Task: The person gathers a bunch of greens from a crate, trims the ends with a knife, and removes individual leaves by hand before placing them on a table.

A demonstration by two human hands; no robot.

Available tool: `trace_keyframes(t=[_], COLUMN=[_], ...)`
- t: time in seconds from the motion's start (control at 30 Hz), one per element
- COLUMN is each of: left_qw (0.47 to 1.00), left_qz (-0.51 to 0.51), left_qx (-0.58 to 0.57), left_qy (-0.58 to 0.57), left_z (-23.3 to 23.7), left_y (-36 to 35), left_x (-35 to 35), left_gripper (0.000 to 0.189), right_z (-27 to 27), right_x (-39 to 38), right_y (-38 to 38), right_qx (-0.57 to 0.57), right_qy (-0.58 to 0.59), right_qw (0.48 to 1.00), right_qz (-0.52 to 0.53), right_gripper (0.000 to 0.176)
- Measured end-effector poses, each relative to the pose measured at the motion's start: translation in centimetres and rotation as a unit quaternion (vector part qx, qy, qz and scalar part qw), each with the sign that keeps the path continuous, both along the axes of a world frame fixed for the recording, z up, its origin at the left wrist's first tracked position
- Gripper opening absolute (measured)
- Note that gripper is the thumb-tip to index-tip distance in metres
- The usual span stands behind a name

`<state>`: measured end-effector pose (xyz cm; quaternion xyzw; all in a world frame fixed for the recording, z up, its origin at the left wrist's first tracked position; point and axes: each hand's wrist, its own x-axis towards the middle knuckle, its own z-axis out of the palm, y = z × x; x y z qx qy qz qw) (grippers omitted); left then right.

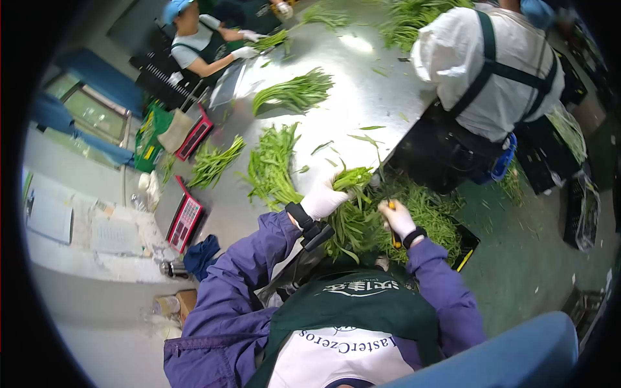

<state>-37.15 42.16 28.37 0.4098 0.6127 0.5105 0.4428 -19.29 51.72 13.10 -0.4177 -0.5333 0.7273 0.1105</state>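
Observation:
My left hand (325, 198), in a white glove, is closed round the stem end of a bunch of leafy greens (352, 178). Its leaves hang down towards my apron. Just right of it, my gloved right hand (399, 220) grips a yellow-handled knife (396, 240); its blade is hard to make out. Beneath that hand lies a heap of loose green leaves (427, 210), in or over a dark crate with a yellow edge (467, 257). Left of my left hand, a larger bundle of greens (273, 169) rests on the metal table (362, 71).
Two red scales (185, 223) (195, 134) stand along the table's left side. More greens (294, 92) lie farther up. A co-worker in a white top (488, 71) stands close on the right; another person (204, 42) handles greens at the far left. Dark crates (546, 152) stand at right.

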Motion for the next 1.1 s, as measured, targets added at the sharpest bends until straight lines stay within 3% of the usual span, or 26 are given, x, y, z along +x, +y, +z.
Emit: trace_keyframes(t=[0.1, 0.13, 0.17, 0.23, 0.33, 0.37, 0.43, 0.5, 0.53, 0.57, 0.6, 0.67, 0.73, 0.77, 0.83, 0.9, 0.97, 1.03, 1.1], left_qw=[0.999, 0.999, 0.997, 0.997, 0.989, 0.988, 0.972, 0.944, 0.939, 0.934, 0.934, 0.893, 0.870, 0.842, 0.838, 0.814, 0.800, 0.779, 0.789], left_qz=[0.019, 0.020, 0.033, 0.055, 0.103, 0.110, 0.152, 0.216, 0.215, 0.211, 0.209, 0.212, 0.202, 0.195, 0.176, 0.243, 0.259, 0.272, 0.242], left_qx=[0.008, 0.021, 0.024, 0.013, 0.037, 0.043, 0.096, 0.153, 0.149, 0.147, 0.150, 0.173, 0.168, 0.162, 0.134, 0.111, 0.118, 0.127, 0.133], left_qy=[-0.045, -0.033, -0.068, -0.061, -0.099, -0.101, -0.151, -0.197, -0.222, -0.246, -0.247, -0.357, -0.418, -0.476, -0.499, -0.516, -0.529, -0.550, -0.548], left_z=[0.2, 0.4, 0.3, 0.3, 0.6, 0.6, 0.2, -0.7, -1.2, -1.8, -2.6, -3.2, -3.2, -2.9, -4.2, -3.0, -3.6, -4.0, -2.8], left_y=[-1.8, -2.1, -2.5, -3.1, -3.7, -3.6, -3.8, -3.4, -3.4, -3.4, -3.2, -2.7, -2.5, -2.5, -2.0, -1.6, -0.6, 0.4, 0.6], left_x=[-1.9, -2.2, -2.7, -3.6, -5.7, -6.6, -8.4, -9.6, -10.5, -11.6, -12.5, -13.8, -15.3, -15.9, -17.5, -17.2, -17.6, -18.0, -17.5], left_gripper=[0.044, 0.043, 0.039, 0.033, 0.032, 0.032, 0.031, 0.022, 0.021, 0.021, 0.021, 0.023, 0.021, 0.020, 0.015, 0.012, 0.013, 0.012, 0.012], right_z=[3.4, 2.5, 4.8, 7.9, 9.7, 9.9, 10.2, 10.4, 9.9, 11.4, 10.7, 10.8, 11.1, 10.9, 10.7, 11.0, 11.7, 9.9, 7.2], right_x=[-7.0, -9.8, -11.5, -13.9, -15.2, -14.8, -14.5, -14.9, -15.2, -15.0, -15.5, -15.9, -15.6, -15.7, -16.2, -17.0, -17.8, -18.7, -19.4], right_y=[3.1, 4.5, 4.4, 4.1, 1.4, 0.4, -2.3, -5.0, -6.1, -6.5, -6.8, -6.8, -6.6, -6.7, -7.0, -7.6, -8.4, -9.2, -9.4], right_qx=[0.050, 0.119, 0.260, 0.420, 0.140, 0.039, 0.004, 0.057, 0.127, 0.229, 0.191, 0.158, 0.255, 0.258, 0.210, 0.179, 0.047, 0.074, 0.138], right_qy=[0.025, 0.044, -0.008, 0.041, 0.277, 0.286, 0.303, 0.310, 0.316, 0.233, 0.236, 0.237, 0.169, 0.166, 0.184, 0.202, 0.230, 0.259, 0.212], right_qw=[0.995, 0.986, 0.964, 0.907, 0.950, 0.957, 0.950, 0.941, 0.930, 0.928, 0.938, 0.947, 0.931, 0.931, 0.939, 0.943, 0.960, 0.956, 0.960], right_qz=[0.085, 0.110, 0.056, -0.003, -0.039, 0.002, 0.078, 0.124, 0.142, 0.177, 0.165, 0.150, 0.199, 0.199, 0.203, 0.195, 0.152, 0.120, 0.122], right_gripper=[0.037, 0.051, 0.066, 0.068, 0.056, 0.056, 0.062, 0.074, 0.092, 0.107, 0.111, 0.116, 0.120, 0.120, 0.121, 0.123, 0.124, 0.115, 0.079])
